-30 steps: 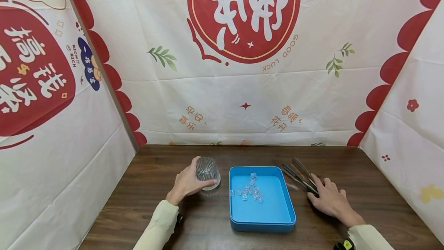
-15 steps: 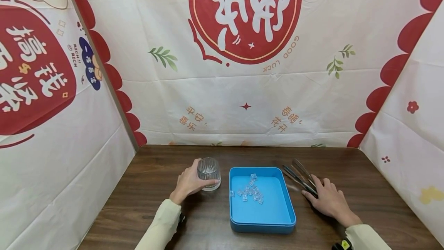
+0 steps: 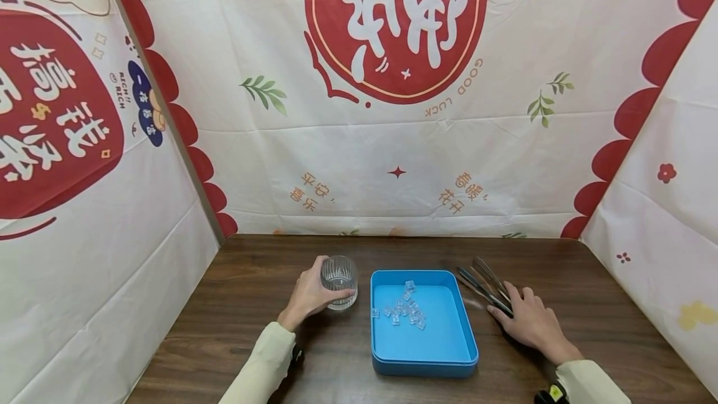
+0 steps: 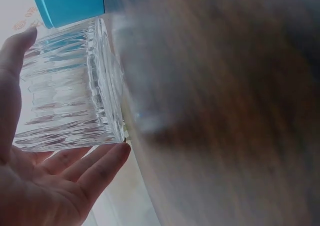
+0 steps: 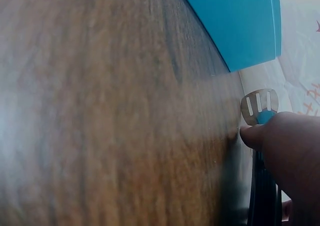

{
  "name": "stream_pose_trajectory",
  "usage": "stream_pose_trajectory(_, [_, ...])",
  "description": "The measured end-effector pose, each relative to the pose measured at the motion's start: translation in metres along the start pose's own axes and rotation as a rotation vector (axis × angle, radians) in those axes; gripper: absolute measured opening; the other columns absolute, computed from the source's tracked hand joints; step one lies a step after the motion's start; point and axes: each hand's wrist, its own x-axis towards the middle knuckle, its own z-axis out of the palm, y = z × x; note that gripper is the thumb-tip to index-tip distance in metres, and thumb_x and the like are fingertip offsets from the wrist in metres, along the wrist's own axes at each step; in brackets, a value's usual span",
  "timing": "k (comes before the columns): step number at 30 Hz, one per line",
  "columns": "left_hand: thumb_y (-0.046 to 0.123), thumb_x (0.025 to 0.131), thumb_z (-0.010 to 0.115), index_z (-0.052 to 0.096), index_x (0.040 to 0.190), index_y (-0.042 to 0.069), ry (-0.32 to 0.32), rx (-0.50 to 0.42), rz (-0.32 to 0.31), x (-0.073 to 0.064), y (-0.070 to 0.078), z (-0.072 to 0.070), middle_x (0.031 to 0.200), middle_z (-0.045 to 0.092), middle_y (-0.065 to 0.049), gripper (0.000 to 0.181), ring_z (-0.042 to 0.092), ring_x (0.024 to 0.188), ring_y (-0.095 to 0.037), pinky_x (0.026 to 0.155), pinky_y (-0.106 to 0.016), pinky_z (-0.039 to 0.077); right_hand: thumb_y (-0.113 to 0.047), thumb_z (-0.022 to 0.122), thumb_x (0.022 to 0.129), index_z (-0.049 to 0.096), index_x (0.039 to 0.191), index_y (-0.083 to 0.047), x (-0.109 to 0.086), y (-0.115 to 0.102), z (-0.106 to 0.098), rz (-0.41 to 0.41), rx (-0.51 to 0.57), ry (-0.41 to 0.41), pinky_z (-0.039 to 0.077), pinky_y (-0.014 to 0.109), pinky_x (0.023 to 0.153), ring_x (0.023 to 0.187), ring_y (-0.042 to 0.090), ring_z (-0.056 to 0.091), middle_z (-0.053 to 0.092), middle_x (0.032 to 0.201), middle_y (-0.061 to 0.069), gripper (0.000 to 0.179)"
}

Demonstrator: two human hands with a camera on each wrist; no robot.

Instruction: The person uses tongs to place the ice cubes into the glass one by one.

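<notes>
On the left of the table, my left hand (image 3: 310, 293) holds a clear ribbed drinking glass (image 3: 339, 279), thumb on the near side and fingers round the far side. Seen from the left wrist, the glass (image 4: 70, 93) stands close over the wood, fingertips by its base. My right hand (image 3: 533, 322) grips the black handles of metal tongs (image 3: 473, 284) right of the blue tray. The slotted tip of the tongs (image 5: 255, 101) shows past my thumb in the right wrist view. Several clear ice cubes (image 3: 412, 312) lie in the tray's left half.
The blue rectangular tray (image 3: 423, 368) stands on the brown wooden table (image 3: 331, 360) between both hands. A white printed cloth (image 3: 359, 161) rises behind the table's back edge, with more cloth along the left and right sides.
My left hand and the glass have shifted slightly right. My right thumb has drawn in a little along the tongs' handles. Tray and ice cubes stay put.
</notes>
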Motion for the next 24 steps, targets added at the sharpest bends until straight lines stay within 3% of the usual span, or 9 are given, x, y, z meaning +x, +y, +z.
stream_pose_trajectory(6, [0.051,0.066,0.089,0.044,0.136,0.007,0.003,0.002,0.03,0.0,0.002,-0.001,0.117,0.064,-0.018,0.093,0.064,0.102,-0.03,0.084,-0.047,0.055,-0.054,0.058,0.094,0.037,0.142,0.008,0.0,-0.001,-0.001,0.007,0.005,0.001,0.043,0.062,0.073,0.101,0.049,0.052,0.048,0.117,0.035,0.081])
stream_pose_trajectory(24, [0.054,0.064,0.089,0.046,0.133,0.007,-0.021,0.074,0.039,-0.009,0.002,-0.013,0.116,0.065,-0.016,0.094,0.064,0.1,-0.028,0.083,-0.046,0.055,-0.055,0.058,0.094,0.036,0.142,0.008,0.0,-0.004,-0.004,0.014,0.02,-0.011,0.046,0.061,0.072,0.1,0.05,0.054,0.047,0.118,0.037,0.082])
